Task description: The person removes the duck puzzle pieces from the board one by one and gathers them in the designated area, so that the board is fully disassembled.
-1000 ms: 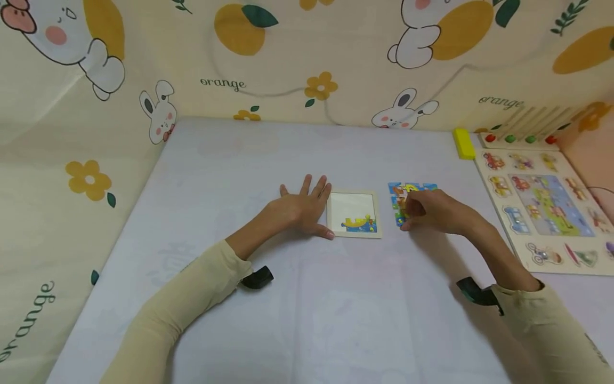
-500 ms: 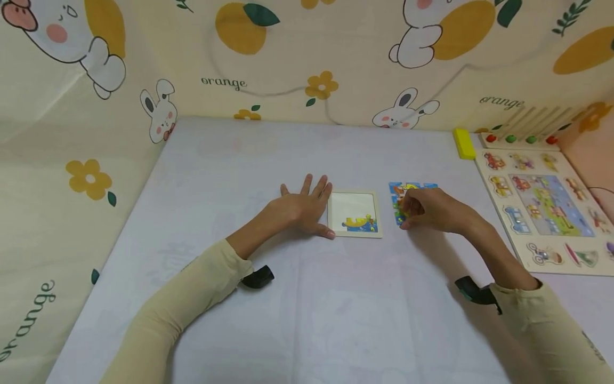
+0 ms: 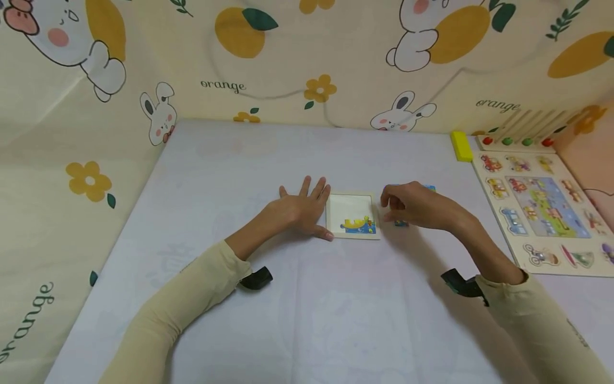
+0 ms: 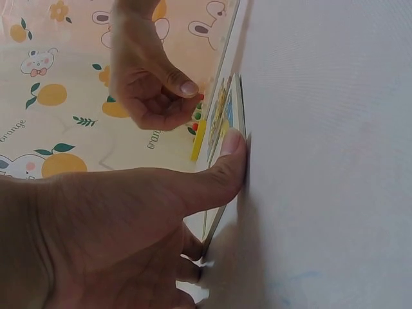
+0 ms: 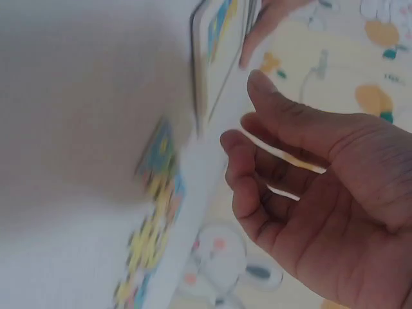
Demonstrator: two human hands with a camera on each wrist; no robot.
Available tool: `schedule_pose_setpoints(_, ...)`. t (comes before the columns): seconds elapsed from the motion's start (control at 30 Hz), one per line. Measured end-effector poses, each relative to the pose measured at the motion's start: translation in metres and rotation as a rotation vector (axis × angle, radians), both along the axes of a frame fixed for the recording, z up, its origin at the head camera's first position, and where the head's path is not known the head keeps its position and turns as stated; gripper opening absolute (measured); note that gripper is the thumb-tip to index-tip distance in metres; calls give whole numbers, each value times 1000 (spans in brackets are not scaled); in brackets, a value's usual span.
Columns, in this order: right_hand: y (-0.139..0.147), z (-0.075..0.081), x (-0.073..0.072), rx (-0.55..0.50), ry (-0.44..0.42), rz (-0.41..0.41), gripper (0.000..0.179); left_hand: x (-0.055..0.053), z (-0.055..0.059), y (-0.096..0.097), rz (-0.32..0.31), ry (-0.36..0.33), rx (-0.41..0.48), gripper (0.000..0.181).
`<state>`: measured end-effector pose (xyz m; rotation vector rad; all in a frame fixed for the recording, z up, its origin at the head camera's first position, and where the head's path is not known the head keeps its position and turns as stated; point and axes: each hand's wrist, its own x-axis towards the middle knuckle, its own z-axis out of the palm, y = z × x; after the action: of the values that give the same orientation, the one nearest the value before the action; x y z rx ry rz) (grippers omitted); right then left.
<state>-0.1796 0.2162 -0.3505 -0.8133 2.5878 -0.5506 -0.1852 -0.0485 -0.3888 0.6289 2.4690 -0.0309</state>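
Observation:
My left hand (image 3: 299, 213) lies with spread fingers against the left edge of a small pale square puzzle tray (image 3: 377, 213). In the left wrist view its thumb (image 4: 233, 145) rests on the tray's rim. A few joined blue and yellow puzzle pieces (image 3: 360, 226) fill the tray's lower right. Just right of the tray, my right hand (image 3: 417, 205) hovers above loose puzzle pieces (image 3: 402, 223), hiding most of them in the head view. The right wrist view shows those loose pieces (image 5: 151, 238) in a colourful cluster. Thumb and loosely bent fingers stand apart there, with nothing visible between them.
A larger wooden picture board (image 3: 499, 213) lies at the right, with a peg strip holding red and green beads (image 3: 507, 141) behind it. A yellow block (image 3: 461, 146) sits beside its far corner. Printed cloth (image 3: 278, 64) rises behind the white table (image 3: 307, 314).
My right hand has lifted off the loose pieces and shifted left toward the tray, its fingers loosening. The left hand and the tray keep their places.

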Motion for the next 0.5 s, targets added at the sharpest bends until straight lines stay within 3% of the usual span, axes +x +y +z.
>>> schedule_pose_setpoints(0.27, -36, -15, 3, 8, -64, 90, 24, -1, 0, -2, 11, -15, 23, 123)
schedule_pose_setpoints(0.5, -46, -22, 3, 41, -78, 91, 25, 0, 0, -2, 15, -6, 18, 124)
